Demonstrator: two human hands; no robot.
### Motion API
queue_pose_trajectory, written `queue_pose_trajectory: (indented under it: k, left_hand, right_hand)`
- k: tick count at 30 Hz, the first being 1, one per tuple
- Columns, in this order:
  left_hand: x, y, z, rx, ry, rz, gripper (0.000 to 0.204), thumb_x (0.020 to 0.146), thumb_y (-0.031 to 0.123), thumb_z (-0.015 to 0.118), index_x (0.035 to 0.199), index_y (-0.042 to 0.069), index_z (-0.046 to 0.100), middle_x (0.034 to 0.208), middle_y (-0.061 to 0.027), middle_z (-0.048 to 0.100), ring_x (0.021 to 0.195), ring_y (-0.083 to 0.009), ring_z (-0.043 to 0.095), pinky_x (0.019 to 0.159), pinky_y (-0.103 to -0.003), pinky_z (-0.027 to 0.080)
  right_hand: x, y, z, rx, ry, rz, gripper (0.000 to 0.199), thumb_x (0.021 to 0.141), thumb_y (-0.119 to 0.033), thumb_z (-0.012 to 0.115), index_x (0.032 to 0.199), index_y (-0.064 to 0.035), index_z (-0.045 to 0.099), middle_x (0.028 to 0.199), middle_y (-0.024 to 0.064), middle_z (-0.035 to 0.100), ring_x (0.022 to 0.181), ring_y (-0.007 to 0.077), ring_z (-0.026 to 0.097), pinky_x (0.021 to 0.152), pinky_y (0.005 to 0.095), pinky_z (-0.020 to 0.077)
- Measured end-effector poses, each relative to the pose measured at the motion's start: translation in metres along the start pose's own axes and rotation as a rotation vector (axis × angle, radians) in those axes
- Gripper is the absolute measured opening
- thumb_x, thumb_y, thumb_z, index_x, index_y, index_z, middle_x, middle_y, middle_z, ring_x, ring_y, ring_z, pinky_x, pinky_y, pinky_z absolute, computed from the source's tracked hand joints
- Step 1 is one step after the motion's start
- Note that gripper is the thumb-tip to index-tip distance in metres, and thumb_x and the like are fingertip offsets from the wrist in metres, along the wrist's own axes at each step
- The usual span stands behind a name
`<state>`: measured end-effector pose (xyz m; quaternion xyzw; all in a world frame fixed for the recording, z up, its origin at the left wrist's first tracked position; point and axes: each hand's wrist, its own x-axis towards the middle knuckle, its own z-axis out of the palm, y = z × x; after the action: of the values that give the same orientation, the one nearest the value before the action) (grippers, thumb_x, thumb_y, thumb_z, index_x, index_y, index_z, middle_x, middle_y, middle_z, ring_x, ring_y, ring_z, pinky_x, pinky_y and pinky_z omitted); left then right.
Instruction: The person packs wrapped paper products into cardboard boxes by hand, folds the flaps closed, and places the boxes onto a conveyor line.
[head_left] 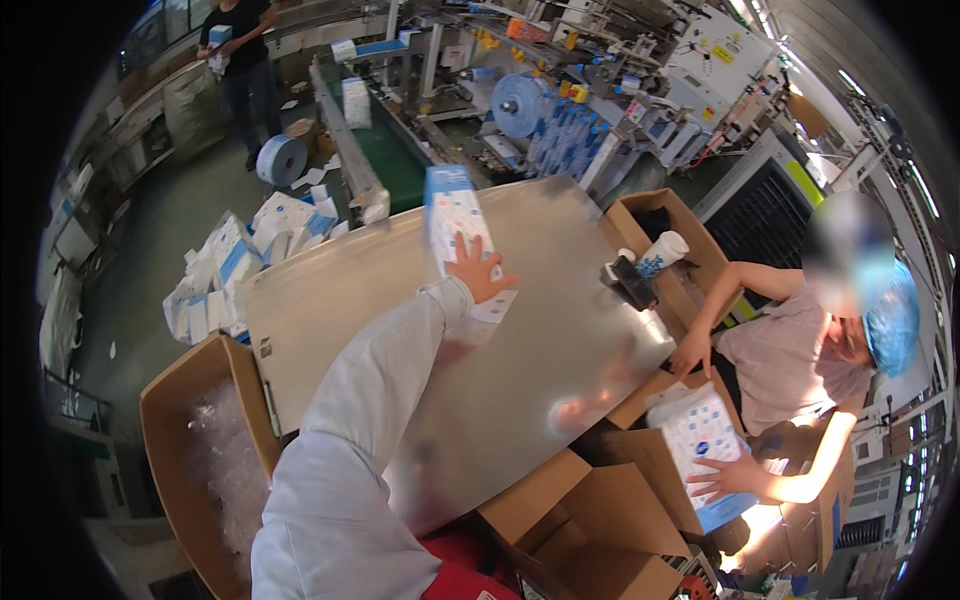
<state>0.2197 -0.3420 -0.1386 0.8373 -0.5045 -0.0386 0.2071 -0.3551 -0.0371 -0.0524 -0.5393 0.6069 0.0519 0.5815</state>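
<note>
My left hand [476, 268] reaches across the metal-topped table [340, 290] in a pale long sleeve. Its fingers are spread over a white-and-blue tissue pack [450, 205] near the table's far edge, and the thumb lies toward the right side. The hand and sleeve cover the middle of the pack; a white lower part of it shows below the hand, slightly blurred. My right hand is out of view.
At right a co-worker's hands press a tissue pack [695, 430] into a carton. An open carton [600, 530] stands at the near edge; another [160, 420] holds clear plastic at left. A dark device [632, 285] lies at the table's right. Packs [240, 250] are heaped beyond left, beside a green conveyor [395, 150].
</note>
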Motion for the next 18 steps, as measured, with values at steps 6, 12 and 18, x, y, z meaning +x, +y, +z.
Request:
queue_pose_trajectory:
  k: [6,12,18]
  left_hand:
    - [-0.173,0.001,-0.032,-0.055,0.035,0.421,0.03,0.071,0.033,0.068,0.095,0.016,0.06,0.134,-0.0155,0.039,0.132,-0.04,0.026,0.092,-0.055,0.033]
    - [-0.296,0.006,-0.089,-0.187,-0.017,0.361,0.079,0.064,0.023,0.072,0.135,0.013,0.038,0.135,-0.0244,0.034,0.12,-0.0402,0.037,0.099,-0.05,0.031]
    - [-0.319,-0.007,-0.093,-0.136,-0.137,0.423,0.09,0.064,0.029,0.073,0.141,0.007,0.032,0.124,-0.0209,0.041,0.108,-0.0359,0.044,0.095,-0.045,0.034]
  right_hand:
    - [0.013,-0.103,-0.018,-0.14,0.141,-0.33,0.032,0.092,-0.016,0.057,0.122,-0.0047,0.052,0.103,0.0136,0.064,0.095,0.0214,0.062,0.082,0.0315,0.0488]
    - [0.141,-0.235,0.011,-0.829,0.31,-1.229,0.092,0.06,-0.026,0.082,0.137,-0.0038,0.036,0.141,0.0232,0.03,0.131,0.0434,0.027,0.105,0.0545,0.0252]
    - [0.216,-0.282,0.077,-1.181,0.0,-1.35,0.106,0.052,-0.035,0.083,0.142,-0.0131,0.031,0.131,0.0164,0.041,0.125,0.0337,0.037,0.108,0.0539,0.0193]
